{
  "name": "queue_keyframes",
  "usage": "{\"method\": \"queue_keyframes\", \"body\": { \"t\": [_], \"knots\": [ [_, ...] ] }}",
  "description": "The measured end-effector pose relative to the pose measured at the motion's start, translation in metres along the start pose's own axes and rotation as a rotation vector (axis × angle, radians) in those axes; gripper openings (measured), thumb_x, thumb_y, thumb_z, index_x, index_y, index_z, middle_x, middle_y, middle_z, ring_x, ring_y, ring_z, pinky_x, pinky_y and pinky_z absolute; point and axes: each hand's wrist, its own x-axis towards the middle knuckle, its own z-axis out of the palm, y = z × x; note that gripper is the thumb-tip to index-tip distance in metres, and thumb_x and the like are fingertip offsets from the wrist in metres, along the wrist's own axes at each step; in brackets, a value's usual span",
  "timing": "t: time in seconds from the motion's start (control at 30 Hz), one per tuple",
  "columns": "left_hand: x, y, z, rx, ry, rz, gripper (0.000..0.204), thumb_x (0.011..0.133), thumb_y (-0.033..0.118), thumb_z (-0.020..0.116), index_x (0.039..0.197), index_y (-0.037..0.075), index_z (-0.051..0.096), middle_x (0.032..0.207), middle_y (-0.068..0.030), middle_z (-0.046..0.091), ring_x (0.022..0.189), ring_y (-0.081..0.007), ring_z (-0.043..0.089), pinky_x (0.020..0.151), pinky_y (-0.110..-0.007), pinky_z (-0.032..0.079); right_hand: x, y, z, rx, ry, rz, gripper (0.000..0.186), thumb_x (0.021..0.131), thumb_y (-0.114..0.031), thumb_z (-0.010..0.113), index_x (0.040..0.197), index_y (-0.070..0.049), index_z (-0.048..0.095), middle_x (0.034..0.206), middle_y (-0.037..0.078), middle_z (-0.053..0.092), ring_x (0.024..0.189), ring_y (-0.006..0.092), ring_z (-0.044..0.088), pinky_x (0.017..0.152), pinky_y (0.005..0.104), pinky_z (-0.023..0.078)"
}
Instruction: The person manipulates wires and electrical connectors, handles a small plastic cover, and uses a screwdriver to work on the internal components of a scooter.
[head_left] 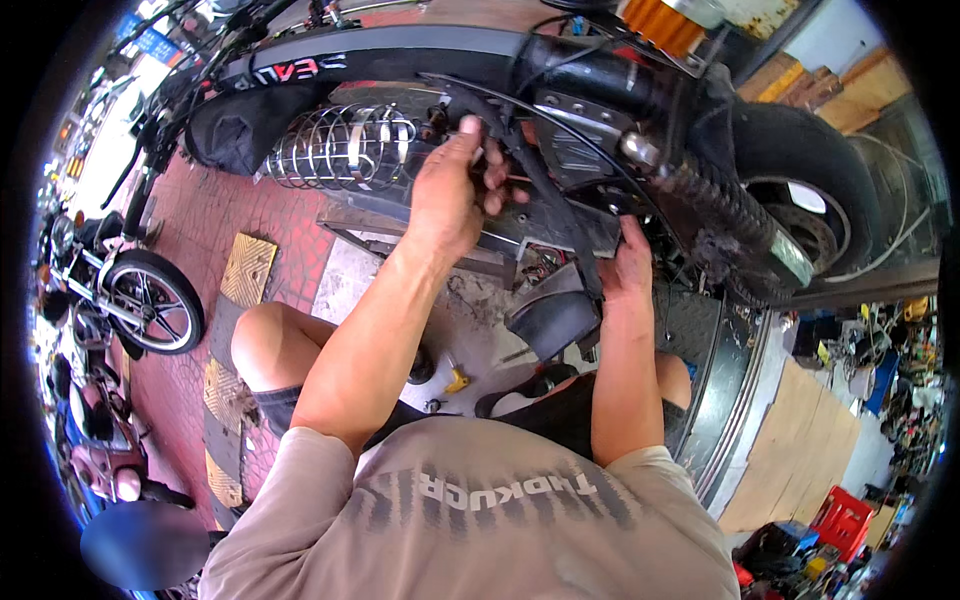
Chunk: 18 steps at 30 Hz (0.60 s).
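Note:
A two-wheeler frame with a long dark beam (pixel 400 55) lies across the view in front of me. My left hand (pixel 450 195) reaches into the frame beside black cables (pixel 540 165), fingers bent and apart, with nothing plain to see between them. At the right, my right hand (pixel 628 265) grips the edge of a black metal panel (pixel 595 232), its thumb up and the other fingers mostly hidden behind. A black curved flap (pixel 555 315) hangs between my arms, just left of the right hand. Loose wires (pixel 545 258) show above the flap.
A round wire basket (pixel 340 148) sits left of my left hand. To the right are a coil-spring shock absorber (pixel 715 210) and a black tyre (pixel 800 150). A yellow-handled tool (pixel 457 377) lies on the floor. Parked motorcycles (pixel 140 300) stand left; a red case (pixel 842 522) lies lower right.

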Motion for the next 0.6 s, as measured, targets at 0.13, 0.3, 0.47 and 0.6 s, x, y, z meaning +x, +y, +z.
{"method": "queue_keyframes", "body": {
  "t": [0.13,0.3,0.47,0.6],
  "knots": [
    [-0.015,0.008,0.009,0.036,0.194,0.054,0.039,0.107,0.050,0.055,0.089,0.016,0.055,0.071,0.0021,0.049,0.061,-0.0142,0.048,0.072,-0.040,0.053,0.003,0.003,-0.005,0.000,0.081,0.005,0.035,0.107,-0.026,0.054,0.131,-0.003,0.062,0.127,0.013,0.071,0.115,0.0285,0.069,0.100,0.0461,0.055],
    [-0.053,0.034,0.010,0.300,0.121,0.222,0.028,0.106,0.032,0.060,0.095,0.007,0.061,0.074,0.0019,0.050,0.056,-0.0098,0.041,0.063,-0.033,0.048,0.001,0.002,-0.013,-0.060,0.114,-0.032,0.032,0.103,-0.028,0.064,0.127,-0.006,0.064,0.120,0.011,0.072,0.105,0.0263,0.071,0.091,0.0452,0.057],
    [-0.083,0.078,0.025,0.539,0.011,0.342,0.027,0.107,0.021,0.059,0.121,-0.001,0.066,0.075,0.0037,0.049,0.055,-0.0062,0.039,0.057,-0.026,0.042,-0.032,-0.021,-0.045,-0.122,0.222,-0.022,0.039,0.104,-0.035,0.061,0.124,-0.002,0.063,0.119,0.014,0.073,0.104,0.0285,0.071,0.088,0.0409,0.056],
    [-0.081,0.120,0.033,0.462,-0.015,0.250,0.041,0.111,0.026,0.052,0.136,-0.007,0.058,0.071,0.0061,0.038,0.050,-0.0029,0.031,0.051,-0.023,0.033,-0.069,-0.054,-0.084,0.081,0.217,-0.032,0.052,0.109,-0.046,0.047,0.130,0.000,0.062,0.111,0.013,0.075,0.098,0.0272,0.072,0.088,0.0412,0.054]
  ]
}}
